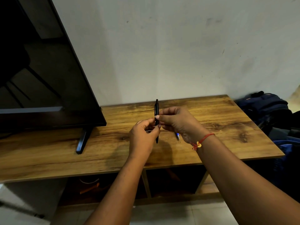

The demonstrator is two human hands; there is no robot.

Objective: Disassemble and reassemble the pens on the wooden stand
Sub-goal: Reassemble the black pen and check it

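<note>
Black pen (156,109) upright above the wooden surface (227,120): slim, smooth plastic barrel. My left hand (142,135) fingers pinch its lower half, my right hand (177,120) fingers pinch just above. I judge the joint lies between the grips, so twist opposite ways, straight along the axis. Blue pen (178,136) lies on the grain under my right hand.

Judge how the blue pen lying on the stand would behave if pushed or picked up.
The blue pen looks thin and round, so on the flat stand it would probably roll if nudged sideways. It seems light and stiff, likely easy to pinch. The right hand hides most of it, so a clip might stop it.
</note>
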